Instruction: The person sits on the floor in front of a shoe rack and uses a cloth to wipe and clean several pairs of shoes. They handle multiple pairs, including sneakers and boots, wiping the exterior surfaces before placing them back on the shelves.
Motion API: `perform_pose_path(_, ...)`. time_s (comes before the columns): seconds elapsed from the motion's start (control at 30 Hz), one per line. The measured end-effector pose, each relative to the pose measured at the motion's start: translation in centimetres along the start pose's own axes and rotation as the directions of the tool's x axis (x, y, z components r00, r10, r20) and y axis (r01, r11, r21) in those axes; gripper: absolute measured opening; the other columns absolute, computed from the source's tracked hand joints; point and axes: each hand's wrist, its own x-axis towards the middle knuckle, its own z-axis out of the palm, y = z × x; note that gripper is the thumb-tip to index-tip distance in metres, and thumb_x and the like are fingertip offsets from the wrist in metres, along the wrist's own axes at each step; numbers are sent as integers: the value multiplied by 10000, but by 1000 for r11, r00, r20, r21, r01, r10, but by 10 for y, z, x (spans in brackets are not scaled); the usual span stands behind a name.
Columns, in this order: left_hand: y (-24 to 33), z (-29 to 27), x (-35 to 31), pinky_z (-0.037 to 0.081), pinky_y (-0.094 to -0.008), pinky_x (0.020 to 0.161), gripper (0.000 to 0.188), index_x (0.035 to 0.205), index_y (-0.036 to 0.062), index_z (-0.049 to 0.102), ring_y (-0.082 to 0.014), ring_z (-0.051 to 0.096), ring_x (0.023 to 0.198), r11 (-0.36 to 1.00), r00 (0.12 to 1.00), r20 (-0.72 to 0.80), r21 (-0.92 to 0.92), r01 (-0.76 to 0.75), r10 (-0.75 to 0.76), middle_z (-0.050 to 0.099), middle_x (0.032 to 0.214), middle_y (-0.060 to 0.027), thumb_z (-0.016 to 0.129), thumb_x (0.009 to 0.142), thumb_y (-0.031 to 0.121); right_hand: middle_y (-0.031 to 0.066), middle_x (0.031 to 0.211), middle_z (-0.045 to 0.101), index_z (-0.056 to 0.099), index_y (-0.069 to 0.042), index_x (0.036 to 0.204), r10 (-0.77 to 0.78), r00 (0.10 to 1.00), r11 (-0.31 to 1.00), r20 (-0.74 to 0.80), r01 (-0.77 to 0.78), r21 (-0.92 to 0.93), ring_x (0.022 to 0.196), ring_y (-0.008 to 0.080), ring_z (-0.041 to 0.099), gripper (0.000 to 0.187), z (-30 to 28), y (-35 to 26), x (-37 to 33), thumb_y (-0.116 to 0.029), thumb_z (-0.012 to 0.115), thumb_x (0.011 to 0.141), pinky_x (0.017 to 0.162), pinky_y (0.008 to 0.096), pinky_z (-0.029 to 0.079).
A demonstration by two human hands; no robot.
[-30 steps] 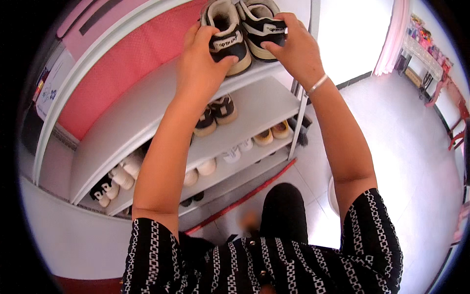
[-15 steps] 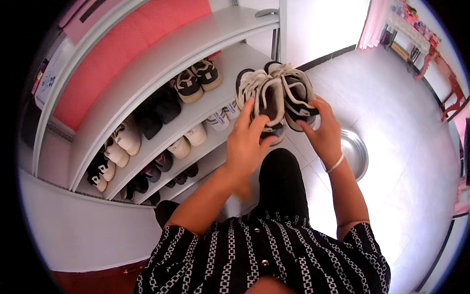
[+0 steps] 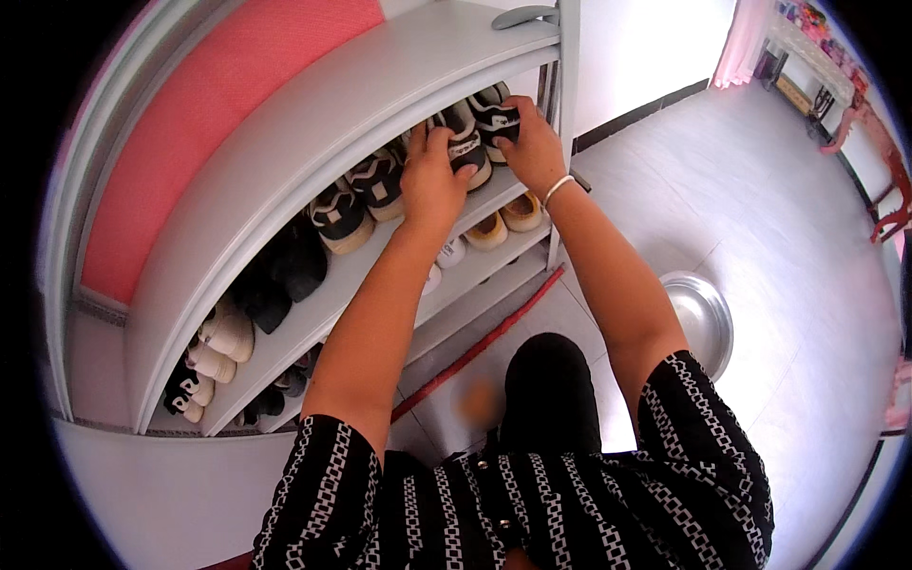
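Note:
A pair of black-and-white sneakers is at the right end of the upper row of the shoe rack, heels toward me. My left hand [image 3: 435, 179] is closed around the heel of the left sneaker [image 3: 467, 144]. With thumb and fingers, my right hand [image 3: 534, 150] grips the heel of the right sneaker [image 3: 496, 118]. Both toes reach back under the top board and are partly hidden. Just left of my left hand stands another dark sneaker pair with pale soles [image 3: 340, 220].
The grey shoe rack [image 3: 285, 114] curves along my left, with black shoes [image 3: 277, 275] and pale shoes [image 3: 226, 332] farther along. Yellowish shoes [image 3: 486, 231] stand one shelf lower. A red strip [image 3: 475, 350] runs along its foot. A metal basin [image 3: 701, 318] sits on the tiled floor.
Both hands have carried the sneakers leftward and forward, from over the floor into the rack's upper row. My view has shifted along with them, showing the lower right shelf.

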Motion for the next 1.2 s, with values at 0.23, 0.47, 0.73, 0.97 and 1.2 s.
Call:
perform_pose_path(0.23,-13,17,23,441,-429,895,597,1190,50,438,-370,492,1103,961,956,107,50,270,-274,435,1223,-205,750,694,164,175,1243,467,372,-107,1248,-5,1000,1000,23,5,6,1092,384,510,596,28,19,22,-64,670,734,895,424,435)
perform_pose_path(0.47,-13,-28,-50,410,-391,949,539,1252,77,449,-339,464,1175,990,1000,16,-141,16,-14,453,1301,-175,676,766,137,142,1200,537,459,-64,1235,-233,970,967,-68,238,87,1072,329,538,479,13,-24,-33,-63,615,783,881,386,448)
perform_pose_path(0.73,-85,-68,-279,471,-310,832,283,1061,63,603,-183,605,939,707,549,670,-50,705,-500,639,973,-79,648,803,168,120,885,671,657,-54,917,-280,139,946,950,208,249,824,247,636,205,36,-55,-129,-177,534,809,751,379,485)
perform_pose_path(0.97,-151,3,-493,487,-395,789,292,994,83,612,-301,618,896,644,312,712,252,722,-629,652,968,-110,665,758,247,157,855,663,683,-82,770,128,-235,842,963,540,20,792,297,626,278,182,55,-360,-304,517,792,723,413,478)
perform_pose_path(1.2,-132,-18,-546,461,-409,863,383,1084,100,572,-323,587,987,378,127,752,172,910,-647,620,1054,-149,682,738,222,138,864,673,649,-96,783,-31,-14,882,999,470,34,865,317,641,256,181,38,-464,-284,477,793,767,424,489)
